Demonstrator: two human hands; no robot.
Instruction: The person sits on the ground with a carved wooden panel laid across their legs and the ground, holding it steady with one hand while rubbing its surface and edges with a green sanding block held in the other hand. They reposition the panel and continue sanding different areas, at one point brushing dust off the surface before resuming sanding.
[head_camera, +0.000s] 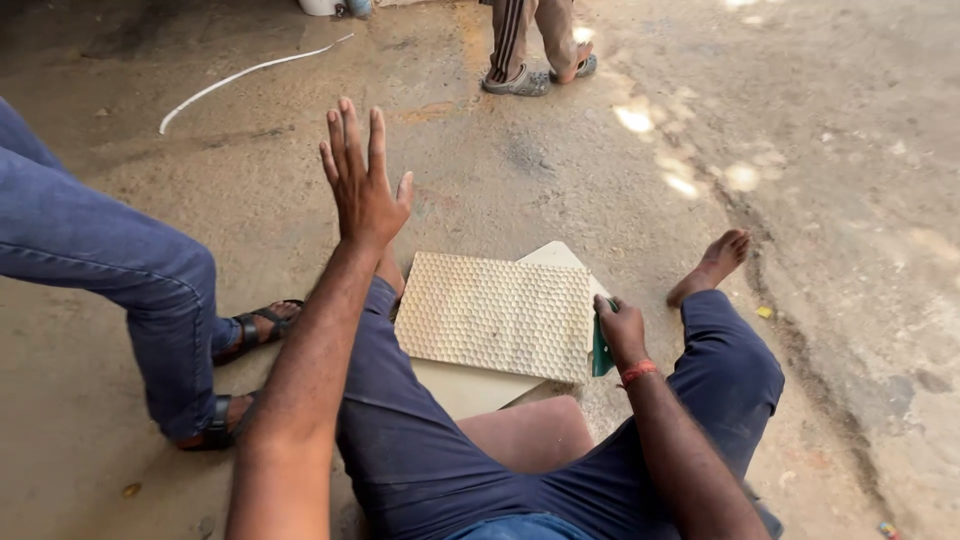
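I sit on the ground with my legs apart. A cream tile (497, 315) with a honeycomb-textured back lies between my legs on top of a smooth cream tile (470, 385). My right hand (620, 330) rests at the textured tile's right edge, shut on a small green tool (601, 356). My left hand (362, 185) is raised in the air above my left leg, empty, with the fingers spread.
A person in blue jeans and black sandals (255, 330) sits close on my left. Another person's feet in sandals (520, 78) stand at the far top. A white strip (240, 75) lies on the rough concrete ground at the upper left.
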